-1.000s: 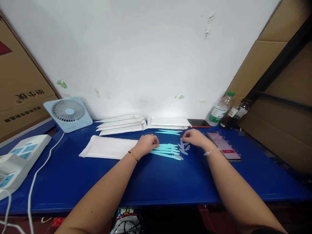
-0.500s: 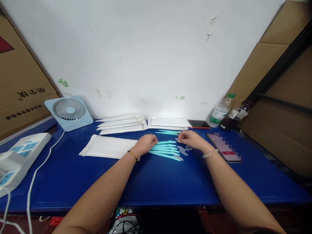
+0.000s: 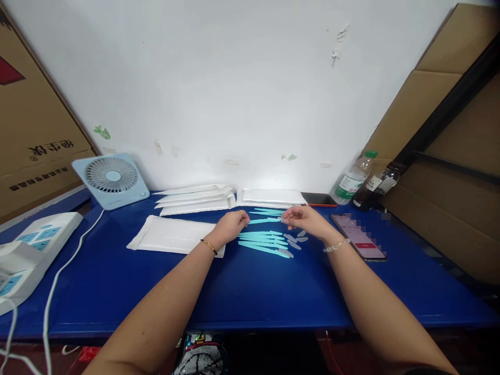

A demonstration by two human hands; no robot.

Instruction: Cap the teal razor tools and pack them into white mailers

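Observation:
Between finger and thumb my left hand [image 3: 231,227] pinches the handle end of a turquoise eyebrow razor [image 3: 262,221], held level above the table. At the razor's blade end, my right hand [image 3: 307,221] is closed on a small translucent blade cap [image 3: 282,219]; whether the cap sits on the blade I cannot tell. Below them several more turquoise razors [image 3: 260,239] lie side by side, blade ends to the right. Loose translucent caps [image 3: 294,244] are scattered beside those ends, one touching the nearest razor. A few other razors [image 3: 265,211] lie behind, partly hidden by my right fingers.
White padded mailers [image 3: 195,199] line the wall, with another mailer [image 3: 172,234] left of the razors. A phone [image 3: 361,239], two bottles [image 3: 351,182] and a dark phone-like slab [image 3: 320,199] are on the right. The fan [image 3: 113,179] and power strip [image 3: 42,234] stand left.
Both hands have moved slightly away from me, lifting one razor from the row toward the back. The right fingers with the cap have come to its blade end.

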